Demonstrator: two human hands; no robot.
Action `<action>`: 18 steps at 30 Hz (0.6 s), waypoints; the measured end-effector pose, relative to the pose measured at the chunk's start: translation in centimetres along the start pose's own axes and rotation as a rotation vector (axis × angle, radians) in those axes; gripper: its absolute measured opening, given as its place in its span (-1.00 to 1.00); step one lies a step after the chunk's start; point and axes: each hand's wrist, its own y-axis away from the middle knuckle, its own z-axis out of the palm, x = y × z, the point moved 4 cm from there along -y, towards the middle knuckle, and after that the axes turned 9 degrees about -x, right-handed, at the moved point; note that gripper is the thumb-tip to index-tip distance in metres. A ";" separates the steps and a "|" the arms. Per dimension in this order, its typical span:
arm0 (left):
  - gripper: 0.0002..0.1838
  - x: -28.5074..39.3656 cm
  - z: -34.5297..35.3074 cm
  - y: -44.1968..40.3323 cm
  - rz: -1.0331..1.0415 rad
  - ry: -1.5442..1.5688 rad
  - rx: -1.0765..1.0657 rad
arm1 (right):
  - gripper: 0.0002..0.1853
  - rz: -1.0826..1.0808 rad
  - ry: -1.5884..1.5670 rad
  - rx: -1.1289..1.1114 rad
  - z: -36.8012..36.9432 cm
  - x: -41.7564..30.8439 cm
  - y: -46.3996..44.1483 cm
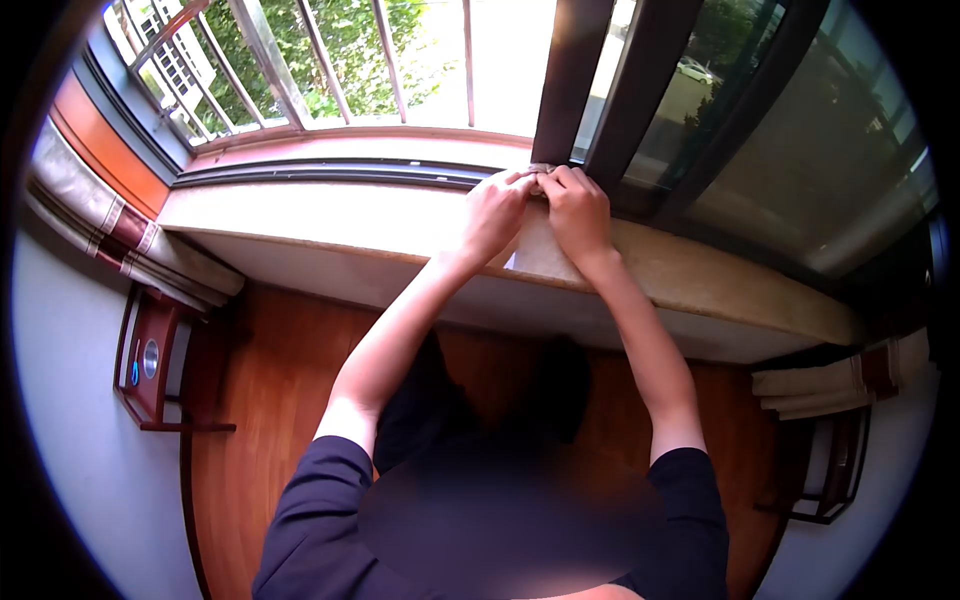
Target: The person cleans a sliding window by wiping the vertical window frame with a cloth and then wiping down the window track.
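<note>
Both hands meet at the lower corner of the dark sliding window frame (568, 90), beside the black window track (330, 172). My left hand (497, 212) has its fingers closed on a small greyish cloth-like piece (541, 168). Right next to it, my right hand (577, 207) is curled with its fingertips on the same piece. Most of that piece is hidden by the fingers. Below the hands runs the beige stone sill (350, 222).
Metal bars (320, 60) stand outside the opening at the left. Curtains (110, 225) hang at the left, with another curtain (845, 380) at the right. A small dark red shelf (150, 385) stands at the left wall above the wooden floor (270, 400).
</note>
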 end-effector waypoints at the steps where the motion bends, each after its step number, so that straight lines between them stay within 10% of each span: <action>1: -0.73 -0.1 0.1 0.1 -0.010 -0.005 -0.004 | -0.85 0.016 -0.015 -0.009 0.0 0.0 0.0; 18: -0.77 -4.6 1.8 -1.2 0.038 0.102 -0.091 | -0.77 0.164 -0.026 -0.023 0.8 -1.8 -2.0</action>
